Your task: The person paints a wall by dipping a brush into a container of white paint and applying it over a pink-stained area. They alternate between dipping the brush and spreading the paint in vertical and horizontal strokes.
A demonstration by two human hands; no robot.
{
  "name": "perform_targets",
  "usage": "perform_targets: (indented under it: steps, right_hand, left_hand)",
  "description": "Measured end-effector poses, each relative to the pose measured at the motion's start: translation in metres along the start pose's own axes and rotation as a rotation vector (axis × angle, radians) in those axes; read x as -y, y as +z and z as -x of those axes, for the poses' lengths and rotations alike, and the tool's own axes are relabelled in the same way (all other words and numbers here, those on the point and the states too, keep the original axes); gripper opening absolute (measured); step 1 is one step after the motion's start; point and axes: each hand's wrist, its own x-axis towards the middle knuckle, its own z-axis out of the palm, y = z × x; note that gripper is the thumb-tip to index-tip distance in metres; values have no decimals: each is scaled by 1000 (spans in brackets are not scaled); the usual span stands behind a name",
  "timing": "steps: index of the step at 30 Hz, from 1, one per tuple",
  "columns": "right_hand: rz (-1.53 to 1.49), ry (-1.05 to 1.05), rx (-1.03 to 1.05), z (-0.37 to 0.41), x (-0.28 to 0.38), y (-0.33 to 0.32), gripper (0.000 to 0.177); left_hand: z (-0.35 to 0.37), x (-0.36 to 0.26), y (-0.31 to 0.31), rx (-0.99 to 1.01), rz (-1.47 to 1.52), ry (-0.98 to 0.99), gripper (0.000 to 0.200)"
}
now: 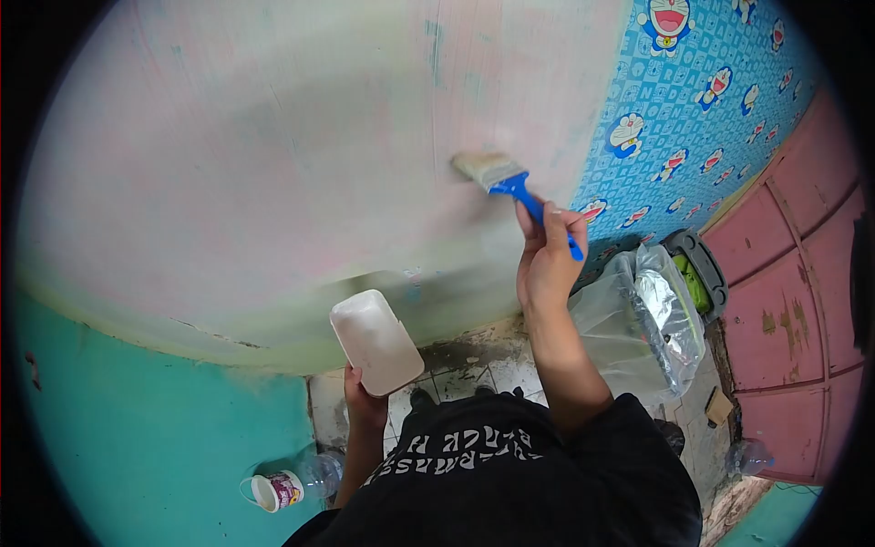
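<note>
My right hand (pixel 551 242) is closed around the blue handle of a paintbrush (pixel 510 178). The brush's pale bristles lie right at the whitish wall (pixel 301 164), where pink and bluish streaks show through the coat. Lower down, my left hand (pixel 363 397) grips a shallow white rectangular tray (pixel 378 345) by its near edge, thumb along the side. Its inside looks pale, and my left fingers are mostly hidden beneath it.
Blue cartoon wallpaper (pixel 684 118) covers the wall at right. Below it stand a clear plastic bag (pixel 629 314) and a grey bin (pixel 704 264). A small bucket (pixel 276 490) and a plastic bottle (pixel 321 474) are at lower left. A pink panelled door (pixel 784 310) is at far right.
</note>
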Motion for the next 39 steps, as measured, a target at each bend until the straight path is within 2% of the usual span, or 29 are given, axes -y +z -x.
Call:
perform_targets:
  steps: [4, 7, 11, 15, 17, 19, 24, 27, 30, 34, 36, 38, 39]
  right_hand:
    - [62, -112, 71, 1, 0, -13, 9]
    - [193, -34, -22, 9, -47, -89, 10]
    - [366, 56, -282, 23, -121, -194, 13]
    - [467, 127, -500, 26, -127, -187, 13]
    - [261, 159, -371, 19, -72, -97, 12]
    - [131, 62, -160, 6, -35, -40, 10]
    - [-52, -151, 76, -12, 19, 24, 10]
    - [52, -163, 15, -9, -8, -14, 13]
    - [310, -130, -60, 12, -62, -96, 16]
    - [441, 56, -309, 26, -125, -192, 16]
    - [445, 103, -413, 23, -126, -196, 15]
    - [382, 102, -475, 11, -113, -165, 14]
    - [331, 114, -421, 5, -93, -135, 15]
  left_hand:
    - [3, 0, 4, -107, -78, 49, 59]
    - [4, 3, -1, -104, -65, 61, 59]
    - [9, 5, -13, -99, -68, 51, 58]
    - [12, 6, -10, -78, -74, 44, 59]
    - [12, 2, 2, -84, -72, 58, 60]
    - [16, 4, 0, -110, -80, 48, 60]
    - [16, 5, 2, -100, -80, 59, 60]
    - [15, 8, -4, -116, -57, 51, 60]
    - [15, 9, -8, -145, -73, 47, 59]
    - [17, 7, -4, -106, -97, 76, 58]
    - [17, 5, -2, -93, -110, 74, 58]
    - [17, 6, -5, -76, -34, 57, 53]
    - [14, 5, -4, -67, 4, 48, 52]
